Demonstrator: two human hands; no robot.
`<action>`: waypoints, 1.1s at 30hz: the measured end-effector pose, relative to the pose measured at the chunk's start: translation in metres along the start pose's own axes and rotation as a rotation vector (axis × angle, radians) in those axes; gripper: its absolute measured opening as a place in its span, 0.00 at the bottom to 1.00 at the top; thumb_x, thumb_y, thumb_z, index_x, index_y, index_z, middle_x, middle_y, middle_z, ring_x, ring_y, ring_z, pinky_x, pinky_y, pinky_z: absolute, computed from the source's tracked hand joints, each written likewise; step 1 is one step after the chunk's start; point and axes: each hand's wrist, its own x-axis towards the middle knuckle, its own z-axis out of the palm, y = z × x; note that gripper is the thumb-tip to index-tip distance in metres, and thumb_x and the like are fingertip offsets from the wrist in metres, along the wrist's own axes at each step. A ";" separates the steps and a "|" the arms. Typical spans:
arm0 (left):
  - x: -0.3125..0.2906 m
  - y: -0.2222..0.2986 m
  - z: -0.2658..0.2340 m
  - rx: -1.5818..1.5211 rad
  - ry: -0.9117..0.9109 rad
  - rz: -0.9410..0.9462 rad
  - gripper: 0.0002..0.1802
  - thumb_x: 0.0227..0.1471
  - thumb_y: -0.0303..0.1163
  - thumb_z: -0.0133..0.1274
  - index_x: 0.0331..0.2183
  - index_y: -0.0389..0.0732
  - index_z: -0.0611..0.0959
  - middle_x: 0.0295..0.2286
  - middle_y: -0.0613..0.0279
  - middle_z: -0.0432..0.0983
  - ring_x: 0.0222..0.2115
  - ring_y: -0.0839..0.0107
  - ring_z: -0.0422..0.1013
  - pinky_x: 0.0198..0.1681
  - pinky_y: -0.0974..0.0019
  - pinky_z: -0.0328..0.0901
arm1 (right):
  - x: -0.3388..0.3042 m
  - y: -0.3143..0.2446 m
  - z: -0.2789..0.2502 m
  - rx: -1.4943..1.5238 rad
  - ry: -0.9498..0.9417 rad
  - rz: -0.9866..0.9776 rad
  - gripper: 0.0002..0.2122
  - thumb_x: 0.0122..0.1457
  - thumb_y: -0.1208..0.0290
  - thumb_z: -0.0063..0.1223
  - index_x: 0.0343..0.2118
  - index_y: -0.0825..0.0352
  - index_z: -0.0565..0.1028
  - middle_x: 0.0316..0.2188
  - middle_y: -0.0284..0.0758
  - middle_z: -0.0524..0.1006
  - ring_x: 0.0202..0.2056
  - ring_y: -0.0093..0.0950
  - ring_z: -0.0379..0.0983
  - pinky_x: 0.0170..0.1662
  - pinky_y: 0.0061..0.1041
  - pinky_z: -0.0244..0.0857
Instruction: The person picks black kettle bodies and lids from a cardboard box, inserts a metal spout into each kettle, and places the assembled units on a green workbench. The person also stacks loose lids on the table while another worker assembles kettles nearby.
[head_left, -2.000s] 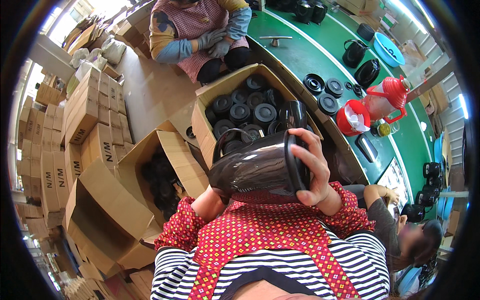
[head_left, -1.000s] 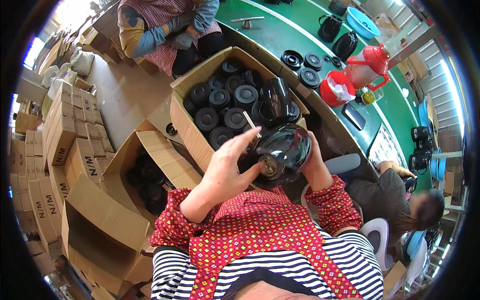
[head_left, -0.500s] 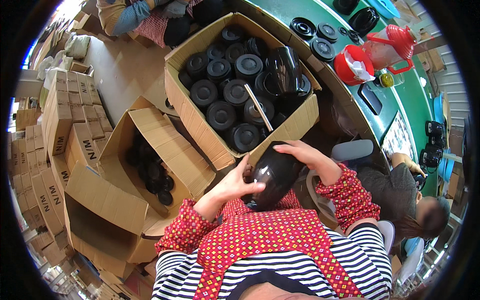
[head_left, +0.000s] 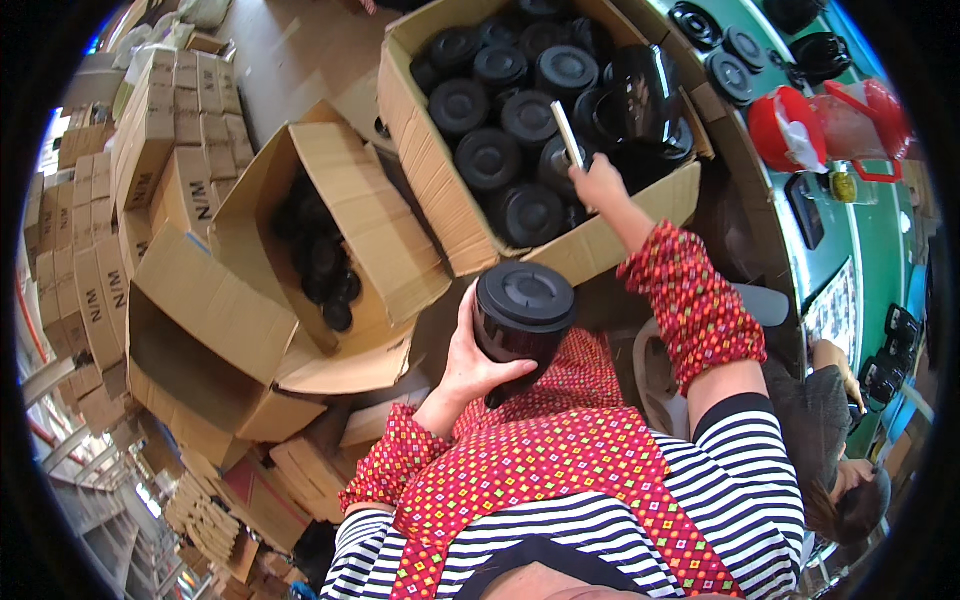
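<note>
My left hand (head_left: 465, 360) is closed around a glossy black canister (head_left: 520, 352). Its round, ridged black lid faces up toward me, and the canister is just in front of my apron. My right hand (head_left: 602, 185) reaches over the near side of a large open cardboard box (head_left: 440, 215). Its fingers are closed at the near end of a pale metallic rod (head_left: 566, 132), which lies across the black pieces. That box holds several black canisters with round lids (head_left: 487, 160), and a glossy black rounded vessel (head_left: 643, 95) rests on top at the right.
A second open carton (head_left: 375, 235) with small black parts stands to the left. Stacked cartons (head_left: 140, 190) line the far left. On the green table (head_left: 780, 225) at right are a red container (head_left: 785, 128), a red jug (head_left: 865, 120) and black lids (head_left: 730, 75). Another person (head_left: 815, 430) sits at right.
My right hand has let go of the canister and moved forward to the rod. My left hand keeps the canister, now turned lid up. The whole view has shifted.
</note>
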 end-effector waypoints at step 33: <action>-0.176 -0.265 -0.030 0.121 -0.251 -0.551 0.76 0.32 0.45 0.80 0.68 0.32 0.45 0.64 0.41 0.55 0.67 0.54 0.55 0.70 0.55 0.51 | -0.307 0.152 0.205 0.370 -0.566 -0.267 0.18 0.70 0.60 0.47 0.32 0.67 0.83 0.28 0.41 0.81 0.35 0.39 0.78 0.46 0.36 0.65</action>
